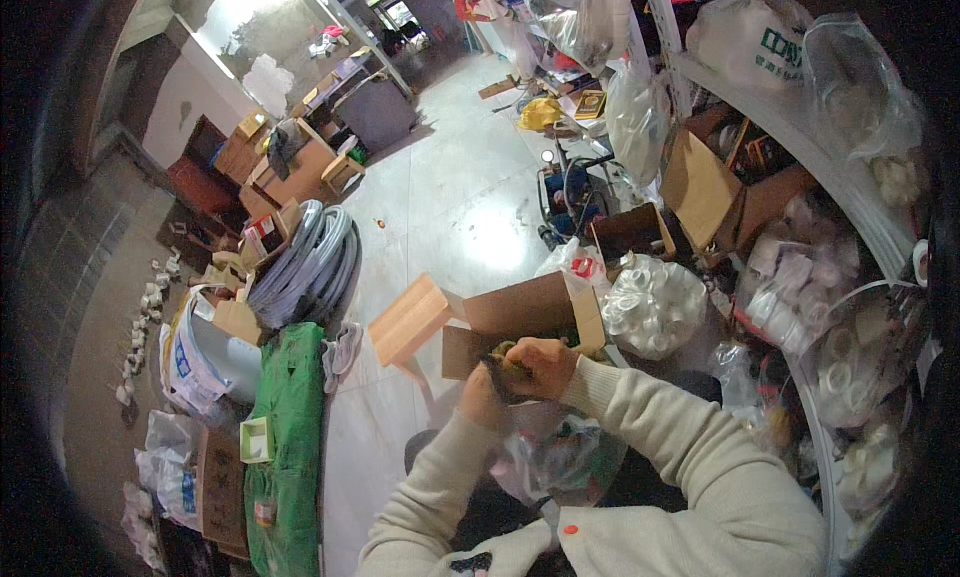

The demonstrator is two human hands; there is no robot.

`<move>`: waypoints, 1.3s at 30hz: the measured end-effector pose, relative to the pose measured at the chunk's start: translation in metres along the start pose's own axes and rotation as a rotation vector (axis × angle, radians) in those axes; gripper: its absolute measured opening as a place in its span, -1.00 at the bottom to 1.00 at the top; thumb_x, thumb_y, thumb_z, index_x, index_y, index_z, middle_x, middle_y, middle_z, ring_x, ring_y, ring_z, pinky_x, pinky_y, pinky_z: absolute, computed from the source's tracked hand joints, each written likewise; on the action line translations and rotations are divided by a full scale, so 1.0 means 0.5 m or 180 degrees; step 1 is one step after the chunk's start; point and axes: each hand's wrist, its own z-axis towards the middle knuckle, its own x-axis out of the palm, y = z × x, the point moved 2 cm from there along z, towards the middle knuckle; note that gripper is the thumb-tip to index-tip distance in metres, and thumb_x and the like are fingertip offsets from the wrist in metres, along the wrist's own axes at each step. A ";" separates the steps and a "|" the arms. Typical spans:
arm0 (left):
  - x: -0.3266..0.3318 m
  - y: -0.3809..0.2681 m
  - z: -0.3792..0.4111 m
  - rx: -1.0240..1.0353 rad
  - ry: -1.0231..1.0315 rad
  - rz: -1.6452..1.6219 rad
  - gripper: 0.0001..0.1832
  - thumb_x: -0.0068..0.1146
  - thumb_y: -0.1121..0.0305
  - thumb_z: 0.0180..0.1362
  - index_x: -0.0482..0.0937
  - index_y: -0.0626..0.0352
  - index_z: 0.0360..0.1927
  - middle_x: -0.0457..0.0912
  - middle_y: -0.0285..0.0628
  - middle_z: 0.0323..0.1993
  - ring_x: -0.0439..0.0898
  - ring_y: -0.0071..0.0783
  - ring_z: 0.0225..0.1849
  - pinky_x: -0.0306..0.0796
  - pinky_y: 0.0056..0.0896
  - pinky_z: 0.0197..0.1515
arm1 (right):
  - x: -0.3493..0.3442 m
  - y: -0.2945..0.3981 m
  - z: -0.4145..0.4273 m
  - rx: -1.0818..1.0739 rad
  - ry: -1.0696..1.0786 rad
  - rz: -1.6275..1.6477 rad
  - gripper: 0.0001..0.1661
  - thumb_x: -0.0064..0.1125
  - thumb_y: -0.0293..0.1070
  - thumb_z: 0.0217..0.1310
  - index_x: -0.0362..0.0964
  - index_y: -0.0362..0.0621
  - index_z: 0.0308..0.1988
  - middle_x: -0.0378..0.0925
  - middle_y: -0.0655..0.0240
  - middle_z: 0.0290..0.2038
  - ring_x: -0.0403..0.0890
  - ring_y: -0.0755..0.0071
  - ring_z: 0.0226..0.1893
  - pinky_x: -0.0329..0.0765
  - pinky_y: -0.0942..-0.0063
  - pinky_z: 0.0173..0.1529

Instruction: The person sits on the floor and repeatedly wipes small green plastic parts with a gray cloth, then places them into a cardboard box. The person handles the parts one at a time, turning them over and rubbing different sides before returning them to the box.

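Observation:
My left hand (480,398) and my right hand (546,363) meet in front of my body, just at the near side of an open cardboard box (517,307). Between them they grip a small dark, yellowish object (501,354); fingers cover much of it, so its kind is unclear. The box flaps are folded outward, and my hands hide part of its opening. Below my forearms, a clear plastic bag (559,457) with mixed contents sits near my lap.
A wooden stool (411,318) stands left of the box. A bag of white pipe fittings (652,305) lies to its right, beside loaded shelving (862,194). Coiled grey hose (307,266), shoes (341,356) and a green cover (289,442) line the left. Tiled floor (442,164) stretches ahead.

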 end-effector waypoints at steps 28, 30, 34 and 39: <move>-0.008 -0.029 0.015 0.0550 -0.0041 -0.0470 -0.65 -0.37 0.17 0.18 0.34 0.24 -0.19 0.43 -0.23 -0.26 0.43 -0.44 -0.25 0.31 -0.45 -0.12 | 0.038 -0.014 0.005 0.0039 -0.0732 0.0713 -0.66 0.02 -0.27 -0.01 0.15 -0.15 -0.24 0.38 0.16 -0.49 0.50 0.19 -0.47 0.41 0.40 -0.42; 0.006 -0.036 0.016 0.0532 -0.0060 -0.0332 -0.65 -0.38 0.16 0.19 0.34 0.22 -0.22 0.43 -0.23 -0.30 0.43 -0.48 -0.28 0.32 -0.48 -0.16 | 0.026 -0.023 0.003 -0.0229 -0.0827 0.0540 -0.69 0.01 -0.29 -0.01 0.15 -0.15 -0.26 0.37 0.18 -0.51 0.50 0.22 -0.52 0.40 0.42 -0.49; -0.058 0.017 0.028 0.1124 -0.0400 0.0657 -0.67 -0.39 0.14 0.20 0.30 0.18 -0.42 0.35 -0.34 -0.54 0.34 -0.63 -0.50 0.29 -0.60 -0.42 | 0.051 -0.040 0.000 0.0012 -0.0916 0.0839 -0.77 -0.01 -0.29 0.02 0.20 -0.16 -0.33 0.32 0.19 -0.61 0.48 0.22 -0.56 0.38 0.44 -0.52; -0.061 0.034 0.021 0.1622 -0.0769 0.1867 -0.70 -0.39 0.16 0.20 0.27 0.15 -0.45 0.28 -0.39 -0.59 0.25 -0.71 -0.58 0.18 -0.70 -0.56 | 0.050 -0.057 0.009 0.1114 -0.0715 0.1805 -0.81 -0.04 -0.30 0.06 0.24 -0.18 -0.36 0.36 0.22 -0.62 0.48 0.38 -0.57 0.39 0.46 -0.49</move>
